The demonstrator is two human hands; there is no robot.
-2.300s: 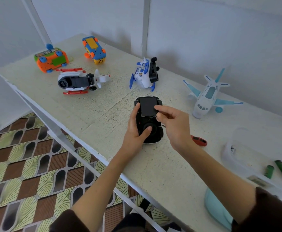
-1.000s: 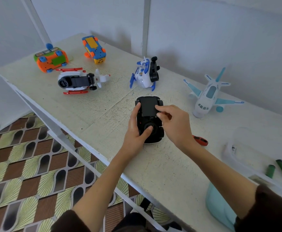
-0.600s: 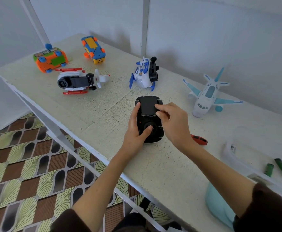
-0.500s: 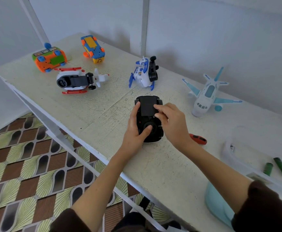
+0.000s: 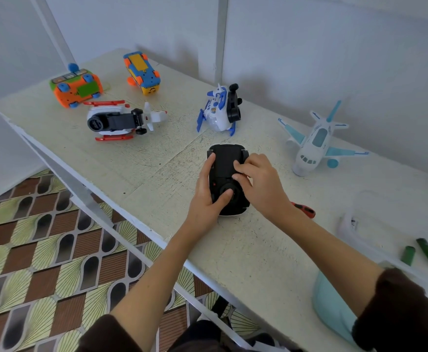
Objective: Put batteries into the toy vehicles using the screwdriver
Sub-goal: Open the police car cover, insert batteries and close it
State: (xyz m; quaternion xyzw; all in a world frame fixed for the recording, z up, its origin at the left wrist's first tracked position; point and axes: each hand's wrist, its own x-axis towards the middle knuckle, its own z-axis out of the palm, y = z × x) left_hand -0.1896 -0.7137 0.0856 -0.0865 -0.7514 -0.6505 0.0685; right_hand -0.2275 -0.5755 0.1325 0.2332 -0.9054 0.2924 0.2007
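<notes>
The black toy (image 5: pixel 226 181) lies belly-up, long axis running away from the person. The left hand (image 5: pixel 206 199) grips its left side; the right hand (image 5: pixel 261 184) has curled fingertips on the cover. The screwdriver (image 5: pixel 305 210) lies just right of the right wrist.

Bare bench (image 5: pixel 141 174) lies open left of the black toy (image 5: pixel 226 161), up to the helicopter (image 5: pixel 121 120). Behind it the blue-white plane (image 5: pixel 219 110) stands near. To the right the screwdriver (image 5: pixel 305 210) lies close, with the pale airliner (image 5: pixel 314 143) farther back.
</notes>
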